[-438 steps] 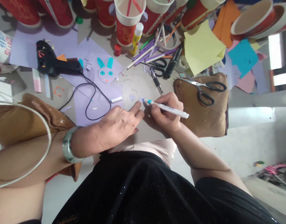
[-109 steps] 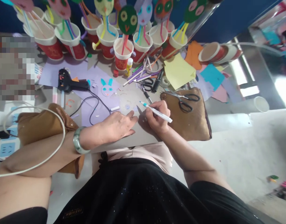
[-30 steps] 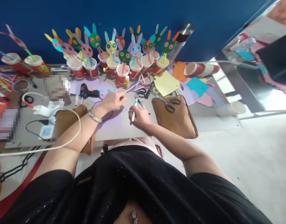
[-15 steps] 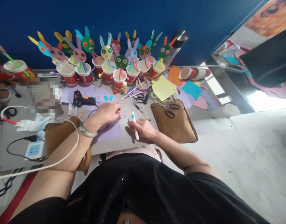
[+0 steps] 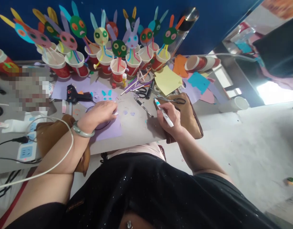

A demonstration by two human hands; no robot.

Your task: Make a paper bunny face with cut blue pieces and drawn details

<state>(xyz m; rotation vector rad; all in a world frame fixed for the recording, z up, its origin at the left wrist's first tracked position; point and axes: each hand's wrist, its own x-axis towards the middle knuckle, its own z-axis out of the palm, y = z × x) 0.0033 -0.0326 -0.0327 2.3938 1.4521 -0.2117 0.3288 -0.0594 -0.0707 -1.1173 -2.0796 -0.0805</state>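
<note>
My right hand point(image 5: 171, 116) grips a white marker point(image 5: 166, 117) with a teal band, its tip pointing up and left. That hand is over the left edge of a brown cushion point(image 5: 189, 117), just in front of scissors point(image 5: 178, 100). My left hand point(image 5: 101, 114) is closed above a sheet of purple paper point(image 5: 113, 128); something small and white shows at its fingertips, too little to name. Beyond the left hand lie small blue ear-shaped and round paper pieces point(image 5: 106, 94). Small purple paper scraps point(image 5: 129, 113) and a pen point(image 5: 143, 106) lie between the hands.
Red paper cups point(image 5: 119, 76) holding rabbit-faced paper figures point(image 5: 119, 48) line the back by the blue wall. A black glue gun point(image 5: 77, 95) lies left of centre. A white cable point(image 5: 70, 140) loops over the left forearm from the power strip point(image 5: 27, 151). A steel-topped bottle point(image 5: 184, 28) stands behind.
My right hand has moved right with the marker, from the table's middle to the cushion. My left hand has shifted slightly relative to the table, and the blue pieces show more clearly.
</note>
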